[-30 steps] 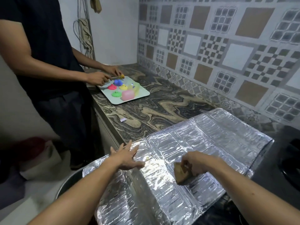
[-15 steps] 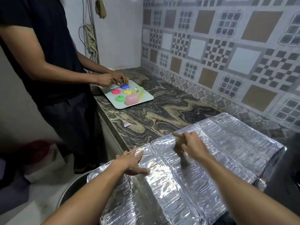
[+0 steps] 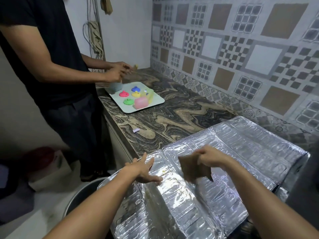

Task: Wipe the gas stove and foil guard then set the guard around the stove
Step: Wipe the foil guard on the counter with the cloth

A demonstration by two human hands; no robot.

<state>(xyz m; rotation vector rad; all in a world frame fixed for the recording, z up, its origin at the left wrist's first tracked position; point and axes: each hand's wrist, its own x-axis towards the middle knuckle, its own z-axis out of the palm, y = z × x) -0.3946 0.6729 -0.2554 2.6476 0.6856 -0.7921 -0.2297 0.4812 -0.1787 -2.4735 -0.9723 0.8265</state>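
Observation:
The silver foil guard (image 3: 241, 152) lies unfolded and flat over the counter's near end, its left panels hanging past the counter edge. My left hand (image 3: 144, 169) rests flat on a left panel, fingers spread, pressing it down. My right hand (image 3: 209, 156) grips a brown cloth (image 3: 193, 169) by its top; the cloth hangs blurred just above the middle panel. The black gas stove (image 3: 309, 178) shows only as a dark edge at the far right, partly under the guard.
Another person (image 3: 51, 66) stands at the left, hands over a white tray (image 3: 155, 102) with coloured pieces. Marbled countertop (image 3: 181, 114) lies between tray and guard. A small pale piece (image 3: 136, 130) sits near the counter edge. A dark round pot (image 3: 81, 199) stands below the guard.
My right hand has lifted the cloth off the far part of the middle panel and drawn it back toward me. My left hand stays pressed on the guard. The other person's hands moved above the tray.

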